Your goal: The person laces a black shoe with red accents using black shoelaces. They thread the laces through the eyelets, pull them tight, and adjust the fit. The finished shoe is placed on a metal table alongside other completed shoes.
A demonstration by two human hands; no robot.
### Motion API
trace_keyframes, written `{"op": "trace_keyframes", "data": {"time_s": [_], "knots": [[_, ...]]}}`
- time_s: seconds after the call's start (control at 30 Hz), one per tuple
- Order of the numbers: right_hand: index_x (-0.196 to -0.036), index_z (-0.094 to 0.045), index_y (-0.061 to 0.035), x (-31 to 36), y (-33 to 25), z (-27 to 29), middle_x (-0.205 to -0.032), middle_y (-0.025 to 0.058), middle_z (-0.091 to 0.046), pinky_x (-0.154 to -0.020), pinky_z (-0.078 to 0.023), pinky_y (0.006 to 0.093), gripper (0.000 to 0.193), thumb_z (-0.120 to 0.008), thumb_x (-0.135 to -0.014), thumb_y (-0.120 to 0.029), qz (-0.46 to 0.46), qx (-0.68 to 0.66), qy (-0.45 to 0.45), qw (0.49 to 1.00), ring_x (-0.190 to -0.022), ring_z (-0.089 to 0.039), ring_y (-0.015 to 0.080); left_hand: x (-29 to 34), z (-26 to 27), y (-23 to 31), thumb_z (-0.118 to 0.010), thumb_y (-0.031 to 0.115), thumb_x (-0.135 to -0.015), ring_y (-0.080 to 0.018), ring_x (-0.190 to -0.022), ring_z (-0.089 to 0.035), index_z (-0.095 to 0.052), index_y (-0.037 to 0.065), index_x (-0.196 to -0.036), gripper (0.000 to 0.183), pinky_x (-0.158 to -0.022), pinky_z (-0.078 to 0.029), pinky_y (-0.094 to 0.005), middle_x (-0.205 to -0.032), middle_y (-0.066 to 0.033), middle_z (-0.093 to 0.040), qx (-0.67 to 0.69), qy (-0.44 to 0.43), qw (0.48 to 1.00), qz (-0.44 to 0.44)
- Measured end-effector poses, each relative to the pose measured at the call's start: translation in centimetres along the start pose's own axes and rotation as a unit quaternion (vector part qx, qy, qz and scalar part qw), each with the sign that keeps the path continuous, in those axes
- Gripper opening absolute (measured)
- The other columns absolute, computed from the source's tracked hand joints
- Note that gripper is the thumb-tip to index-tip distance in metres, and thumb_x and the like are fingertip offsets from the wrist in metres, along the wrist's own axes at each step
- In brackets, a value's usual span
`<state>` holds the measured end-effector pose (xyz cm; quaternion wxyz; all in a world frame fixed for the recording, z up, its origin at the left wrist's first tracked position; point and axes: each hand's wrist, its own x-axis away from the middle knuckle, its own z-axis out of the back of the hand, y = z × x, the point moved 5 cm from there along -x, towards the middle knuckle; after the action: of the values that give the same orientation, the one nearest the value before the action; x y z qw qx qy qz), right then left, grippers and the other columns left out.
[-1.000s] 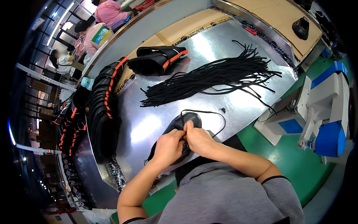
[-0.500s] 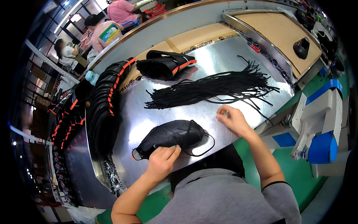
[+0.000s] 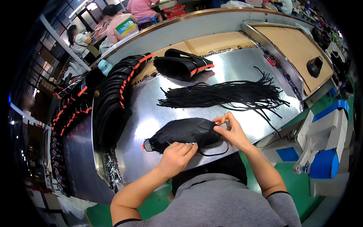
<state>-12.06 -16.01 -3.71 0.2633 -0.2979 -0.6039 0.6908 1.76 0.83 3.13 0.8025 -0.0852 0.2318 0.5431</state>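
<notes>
**Mia:** What was the person working on?

**Ben:** A black shoe upper. It lay flat on the shiny metal table, close to the near edge, right in front of the person.

**Mia:** What did the hands do?

**Ben:** The left hand pressed on the near side of the shoe upper, with its fingers curled down onto it. The right hand was at the right end of the shoe upper. Its fingers were pinched shut on a thin black lace, and the lace made a loop that hung toward the near edge.

**Mia:** What else was on the table?

**Ben:** A big bunch of black laces lay spread out in the middle, just past the shoe upper. Farther back, near the far edge, sat a small pile of shoe uppers with orange bits. Along the left edge a long row of black uppers stood packed together, also with orange bits.

**Mia:** Was anybody else there?

**Ben:** Yes, other people sat past the far edge. And a white and blue machine stood off the right edge, on the green floor.
</notes>
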Motion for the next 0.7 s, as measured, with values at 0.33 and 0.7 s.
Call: {"op": "trace_keyframes", "data": {"time_s": [0.33, 0.7], "knots": [[-0.085, -0.065, -0.0027, -2.2, -1.0, 0.8, -0.072, -0.0010, -0.062, -0.060, -0.044, 0.0212, 0.015, -0.070, -0.090, -0.017, -0.104, 0.036, -0.073, 0.991, -0.064, -0.055, 0.0056, 0.1, 0.5, -1.3, -0.063, 0.003, -0.072, -0.0211, -0.073, -0.064, -0.068, 0.001, -0.103, 0.031, -0.065, -0.049, -0.0315, -0.091, -0.0079, -0.068, 0.010, -0.007, 1.000, 0.012], [-0.121, -0.061, 0.0003, -1.3, -0.5, 0.5, -0.107, 0.0128, -0.067, -0.071, -0.054, 0.0284, 0.054, -0.081, -0.078, -0.025, -0.104, 0.105, -0.048, 0.988, -0.083, -0.065, 0.0154, -0.8, -1.7, -2.4, -0.064, 0.007, -0.078, -0.0270, -0.079, -0.066, -0.068, 0.004, -0.110, 0.032, -0.071, -0.052, -0.0359, -0.095, -0.0100, -0.068, 0.071, -0.091, 0.984, 0.134]]}}
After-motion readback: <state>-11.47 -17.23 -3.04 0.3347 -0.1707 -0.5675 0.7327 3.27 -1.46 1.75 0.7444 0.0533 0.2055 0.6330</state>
